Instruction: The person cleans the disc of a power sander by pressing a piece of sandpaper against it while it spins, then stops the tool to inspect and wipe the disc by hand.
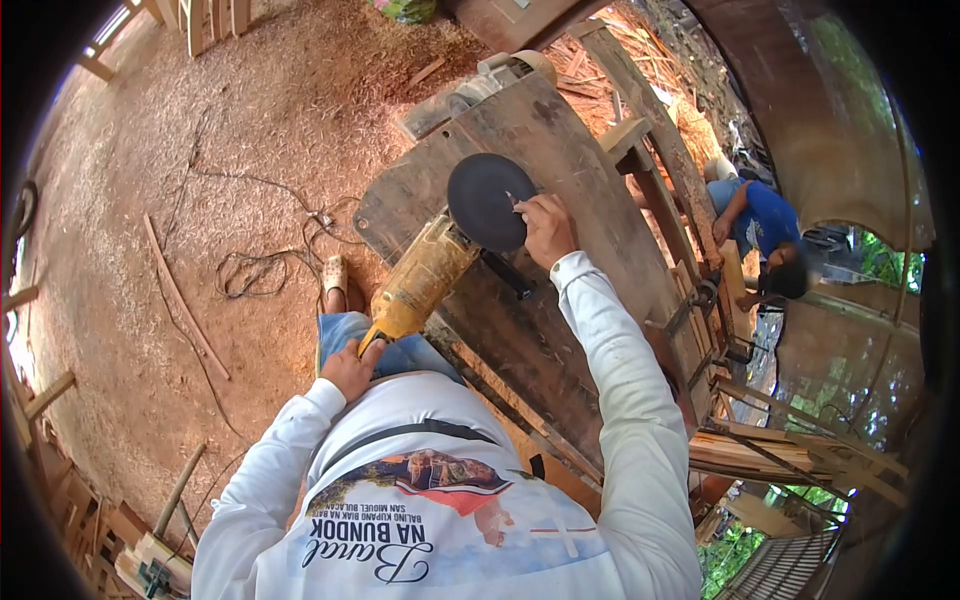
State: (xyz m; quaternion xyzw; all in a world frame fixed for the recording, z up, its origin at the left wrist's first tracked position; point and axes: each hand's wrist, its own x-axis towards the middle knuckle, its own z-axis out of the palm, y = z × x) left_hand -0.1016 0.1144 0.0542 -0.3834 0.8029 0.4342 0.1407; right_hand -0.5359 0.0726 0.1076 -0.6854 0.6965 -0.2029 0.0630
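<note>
A yellow angle grinder with worn, dusty housing lies tilted across my lap and the table edge. Its large black disc faces up over the tabletop. My left hand is closed around the grinder's rear handle. Over the disc, my right hand has its fingers pinched at the disc's middle, on a small piece too small to make out. The black side handle sticks out below the disc, next to my right wrist, with no hand on it.
The worn wooden table lies ahead and right. A black cord coils over the sawdust-covered ground, near a long wooden strip. A person in a blue shirt bends over timber at right. Stacked planks stand lower right.
</note>
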